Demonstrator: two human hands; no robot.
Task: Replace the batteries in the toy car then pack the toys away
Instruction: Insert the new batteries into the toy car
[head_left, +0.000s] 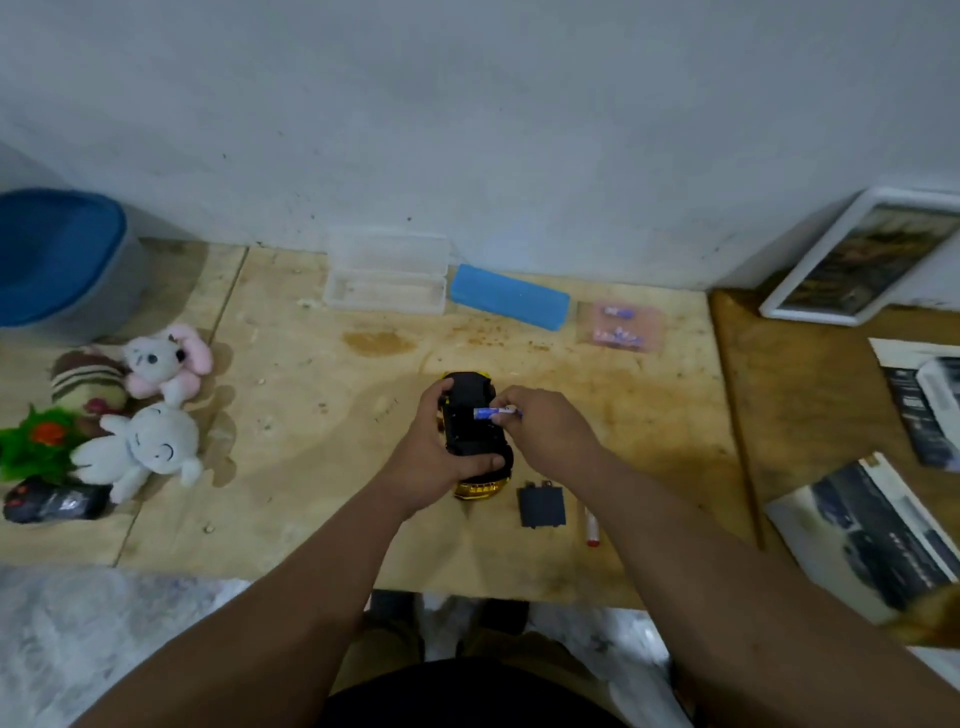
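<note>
Currently mid-swap, frame centre: left hand (434, 457) gripping upturned toy car (475, 436); right hand (540, 428) pinching blue battery (496, 413) over bay. Cover (542, 505) lying off, lower right. Plush toys (140, 415) waiting unpacked, left edge.

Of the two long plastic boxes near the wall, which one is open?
The clear box, left of the blue box. Its lid stands raised against the wall, so its inside shows, while the blue one lies shut.

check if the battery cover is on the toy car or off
Off. The black battery cover lies on the table beside the upturned toy car.
</note>
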